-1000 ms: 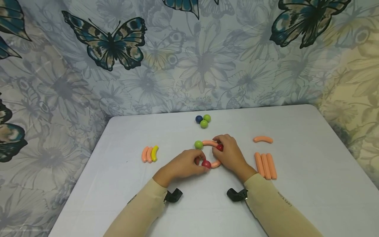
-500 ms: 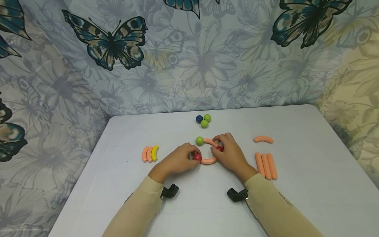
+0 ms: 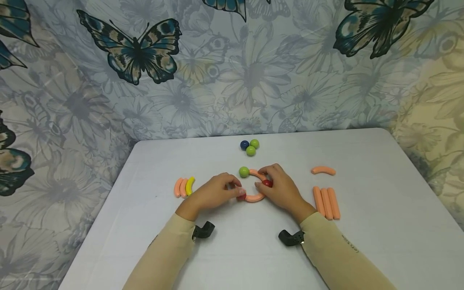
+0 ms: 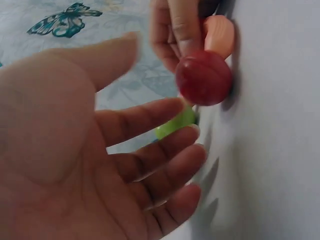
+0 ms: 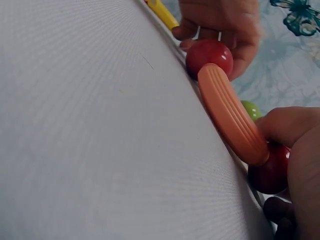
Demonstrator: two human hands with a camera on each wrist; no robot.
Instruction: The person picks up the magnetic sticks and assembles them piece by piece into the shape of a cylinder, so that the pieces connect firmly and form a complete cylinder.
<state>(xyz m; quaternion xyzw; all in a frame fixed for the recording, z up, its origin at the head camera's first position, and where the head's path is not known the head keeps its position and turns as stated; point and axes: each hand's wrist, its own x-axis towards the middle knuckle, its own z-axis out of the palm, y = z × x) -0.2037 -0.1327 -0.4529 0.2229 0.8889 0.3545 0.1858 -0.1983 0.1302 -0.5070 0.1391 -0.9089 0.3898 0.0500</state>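
- Butterfly-and-flower printed cloth hung behind a white table [image 3: 380,225] that filled the lower half of the head view.
- At the centre of that frame lay a part-built ring: an upper orange curved piece [image 3: 258,174] ran from a green ball [image 3: 244,172] on its left end to a red ball [image 3: 267,183] at its right, and a lower orange curved piece [image 3: 254,197] swept from that ball back left to a second red ball [image 3: 241,196].
- The right hand [image 3: 280,189] pinched the first red ball, fingers curled over it; in the right wrist view its thumb [image 5: 287,127] pressed on the end of the lower piece [image 5: 231,113].
- The left hand [image 3: 214,193] sat just left of the second red ball; its wrist view showed the fingers [image 4: 150,150] spread and relaxed, just beside that ball [image 4: 203,77], and whether they touched it could not be told.
- By my judgement roughly half to three quarters of the ring stood joined; the left side, between the green ball and the second red ball, lay open.
- Unused parts remained: two orange curves with a yellow curve [image 3: 189,186] at centre left, a blue ball [image 3: 244,144] with two green balls [image 3: 252,147] above the ring, three straight orange sticks [image 3: 326,202] at centre right, and one lone orange curve [image 3: 323,170] above them.
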